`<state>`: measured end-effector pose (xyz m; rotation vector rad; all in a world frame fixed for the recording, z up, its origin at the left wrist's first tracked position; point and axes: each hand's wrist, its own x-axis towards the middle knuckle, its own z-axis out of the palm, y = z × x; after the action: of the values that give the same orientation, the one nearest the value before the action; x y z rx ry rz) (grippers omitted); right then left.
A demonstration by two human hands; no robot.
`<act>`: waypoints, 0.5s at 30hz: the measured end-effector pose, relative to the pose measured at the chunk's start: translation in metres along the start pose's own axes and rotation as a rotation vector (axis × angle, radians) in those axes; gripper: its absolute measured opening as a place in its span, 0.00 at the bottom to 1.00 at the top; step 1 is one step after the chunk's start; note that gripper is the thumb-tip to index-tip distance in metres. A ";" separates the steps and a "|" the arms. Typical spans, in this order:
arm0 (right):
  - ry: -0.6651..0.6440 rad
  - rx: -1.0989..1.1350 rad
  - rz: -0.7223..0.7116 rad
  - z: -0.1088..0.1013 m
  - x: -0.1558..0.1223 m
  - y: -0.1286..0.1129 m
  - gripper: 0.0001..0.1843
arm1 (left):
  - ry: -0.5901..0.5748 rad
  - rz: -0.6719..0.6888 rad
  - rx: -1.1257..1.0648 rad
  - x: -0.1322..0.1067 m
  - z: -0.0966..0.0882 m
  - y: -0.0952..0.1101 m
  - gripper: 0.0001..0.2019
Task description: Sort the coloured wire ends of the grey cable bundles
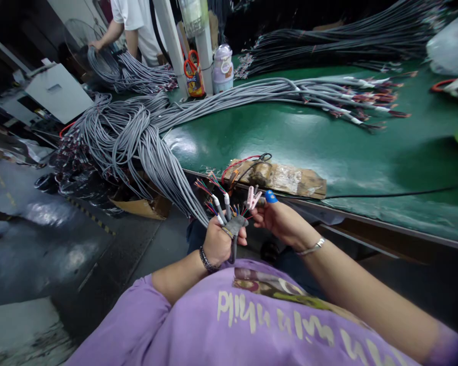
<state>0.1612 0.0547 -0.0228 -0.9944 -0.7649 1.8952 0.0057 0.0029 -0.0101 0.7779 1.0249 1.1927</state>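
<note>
My left hand (218, 244) is closed around several grey cables (227, 206) in front of my body. Their white-banded ends point up and fan out into thin coloured wires (213, 179). A worn grey cover (234, 225) sits over the left thumb. My right hand (273, 218) is just to the right, its fingers pinched together at a pale pink clip (253, 198). Thin wires from the left hand reach close to these fingertips. One right digit has a blue tip cover (270, 196). The exact grip on the clip is partly hidden.
A taped wooden block (290, 178) with red and black leads lies along the edge of the green table (366, 168). Grey cable bundles (137, 132) drape over the left side. A bottle (223, 68) stands behind; a co-worker (137, 30) is at the back left.
</note>
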 end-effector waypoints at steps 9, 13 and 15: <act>0.184 -0.286 -0.396 0.017 0.006 -0.004 0.32 | -0.048 -0.052 -0.006 0.006 0.011 0.001 0.23; 0.024 -0.038 -0.192 0.022 0.010 0.000 0.34 | -0.044 -0.056 -0.012 0.008 0.010 -0.002 0.22; -0.019 0.021 -0.164 0.022 0.013 0.001 0.34 | -0.038 -0.053 -0.017 0.008 0.009 -0.003 0.22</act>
<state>0.1372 0.0630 -0.0172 -0.8751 -0.8105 1.7701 0.0160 0.0106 -0.0113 0.7533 0.9970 1.1355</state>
